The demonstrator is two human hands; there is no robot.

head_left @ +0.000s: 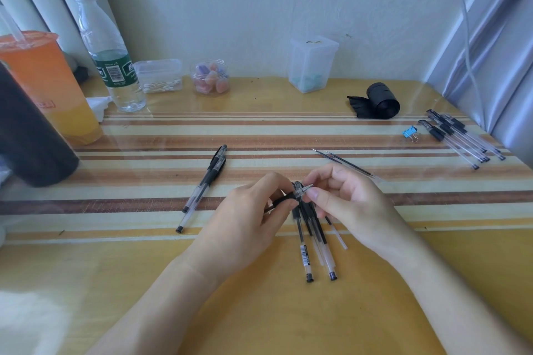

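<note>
One pen pinched — L hand, R hand; box — swabs.

Soft bluish daylight, faint shadows, sheen on the table, wide-angle bending at edges, slight overall softness

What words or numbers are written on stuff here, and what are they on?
No text is readable.
Water bottle label: barcode and white print, too blurred.
Orange cup: red print, too blurred.
Lying pen sticker: barcode, too small.
</note>
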